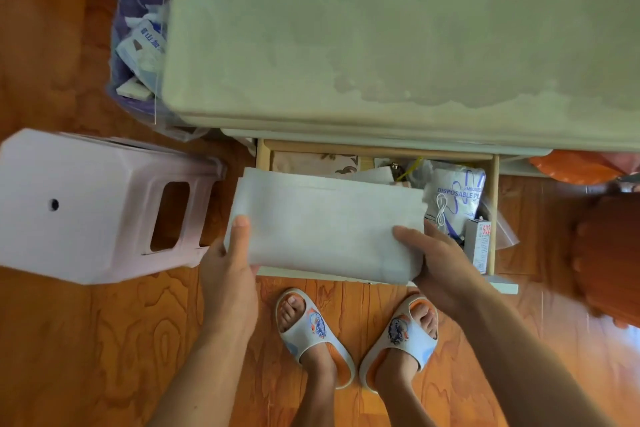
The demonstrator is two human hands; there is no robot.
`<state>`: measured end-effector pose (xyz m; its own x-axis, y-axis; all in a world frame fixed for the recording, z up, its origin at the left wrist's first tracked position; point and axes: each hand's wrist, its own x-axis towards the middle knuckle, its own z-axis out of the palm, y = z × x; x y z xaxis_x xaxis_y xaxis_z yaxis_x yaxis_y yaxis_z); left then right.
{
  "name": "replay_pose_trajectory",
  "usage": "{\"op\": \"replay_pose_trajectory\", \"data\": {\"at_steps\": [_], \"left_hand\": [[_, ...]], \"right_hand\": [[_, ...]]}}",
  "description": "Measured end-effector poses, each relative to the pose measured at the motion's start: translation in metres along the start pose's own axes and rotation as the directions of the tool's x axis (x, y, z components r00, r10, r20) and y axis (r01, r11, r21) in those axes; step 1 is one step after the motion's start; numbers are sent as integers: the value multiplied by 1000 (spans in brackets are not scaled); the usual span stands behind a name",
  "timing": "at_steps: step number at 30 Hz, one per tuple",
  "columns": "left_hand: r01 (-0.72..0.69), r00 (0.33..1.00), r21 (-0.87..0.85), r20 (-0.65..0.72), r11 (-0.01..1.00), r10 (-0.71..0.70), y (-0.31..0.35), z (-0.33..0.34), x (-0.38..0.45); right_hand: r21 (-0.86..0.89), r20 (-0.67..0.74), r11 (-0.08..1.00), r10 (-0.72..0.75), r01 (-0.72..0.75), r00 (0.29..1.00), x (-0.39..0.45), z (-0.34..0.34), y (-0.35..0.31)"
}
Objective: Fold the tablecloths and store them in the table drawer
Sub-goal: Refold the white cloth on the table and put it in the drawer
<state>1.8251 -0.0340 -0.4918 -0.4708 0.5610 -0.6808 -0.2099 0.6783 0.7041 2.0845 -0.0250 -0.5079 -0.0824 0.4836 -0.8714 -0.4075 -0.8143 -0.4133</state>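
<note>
We see the left hand [231,255] and the right hand [434,255] each gripping one short end of the folded white tablecloth [325,227], thumbs curled over its top face and the remaining fingers hidden beneath it. Between the two grips the cloth forms a flat, pale, slightly translucent rectangle of several stacked layers, whose edges show along the far side. It is held over the open pale-wood table drawer [493,211], covering most of the drawer's interior; we cannot tell whether its underside touches anything inside. Beyond the right grip lie a clear bag of disposable plastic items [457,189] and a small white box marked 502 [479,243], both partly covered. Beyond the far edge, a patterned item is only glimpsed. Outside the left grip stands a pale pink plastic stool [86,204]; beyond it, a purple-lined waste bin [138,45] is cut off by the grey-green tabletop [398,38].
</note>
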Motion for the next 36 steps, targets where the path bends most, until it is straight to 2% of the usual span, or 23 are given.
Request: {"op": "replay_pose_trajectory", "data": {"at_steps": [3, 6, 8, 10, 13, 16, 17, 18, 21, 22, 23, 25, 27, 29, 30, 31, 32, 33, 34, 36], "left_hand": [[20, 972, -7, 233, 1000, -18, 2, -14, 23], [62, 851, 77, 517, 995, -93, 0, -19, 44], [135, 749, 83, 644, 987, -156, 1, -19, 52], [245, 666, 70, 712, 967, -220, 2, -16, 51], [349, 658, 147, 665, 926, -353, 6, -11, 44], [410, 590, 154, 707, 899, -390, 7, -13, 43], [414, 593, 145, 706, 899, -387, 9, -11, 43], [396, 630, 135, 680, 908, -376, 13, -5, 42], [238, 892, 169, 351, 956, -284, 15, 20, 54], [188, 944, 173, 239, 967, -226, 15, 30, 63], [125, 975, 191, 160, 974, -157, 13, 39, 75], [-20, 994, 301, 111, 953, -15, 8, 53, 101], [-144, 986, 484, 140, 863, 86, -1, 60, 124], [-265, 964, 664, 179, 699, 195, -14, 67, 132], [-362, 928, 722, 215, 590, 305, -19, 69, 128], [-494, 843, 747, 285, 445, 456, -26, 71, 120], [-611, 721, 749, 394, 255, 570, -36, 74, 112], [-681, 613, 728, 503, 85, 609, -47, 76, 105], [-706, 566, 707, 588, -27, 577, -57, 77, 102], [-689, 602, 706, 685, -166, 411, -68, 78, 109]], "right_hand": [[-169, 111, 986, 22, -3, 994, 6, -16, -15], [-145, 128, 989, 54, -35, 990, 15, -27, -30], [-197, 92, 980, 52, -33, 994, 24, -29, -32], [-216, 23, 976, 23, -17, 999, 31, -24, -31], [-216, -10, 976, 7, -9, 1000, 35, -17, -30], [-239, -108, 971, -44, 17, 993, 39, -12, -25], [-250, -153, 968, -67, 27, 986, 39, -10, -22], [-257, -185, 966, -82, 33, 979, 41, -8, -18], [-253, -264, 965, -133, 65, 955, 47, 1, -8], [-259, -289, 962, -159, 82, 944, 52, 6, -8], [-283, -313, 953, -199, 109, 929, 60, 10, -7], [-348, -350, 921, -302, 176, 887, 78, 21, -7], [-389, -374, 900, -348, 195, 860, 98, 27, -1], [-399, -427, 902, -342, 165, 837, 115, 26, 14], [-437, -457, 886, -365, 152, 811, 122, 24, 22], [-509, -478, 851, -407, 132, 778, 126, 23, 29], [-577, -491, 809, -451, 111, 745, 128, 22, 34], [-621, -496, 778, -484, 94, 721, 129, 23, 38], [-634, -498, 768, -495, 90, 713, 130, 25, 40], [-624, -517, 776, -493, 87, 700, 128, 27, 39]]}}
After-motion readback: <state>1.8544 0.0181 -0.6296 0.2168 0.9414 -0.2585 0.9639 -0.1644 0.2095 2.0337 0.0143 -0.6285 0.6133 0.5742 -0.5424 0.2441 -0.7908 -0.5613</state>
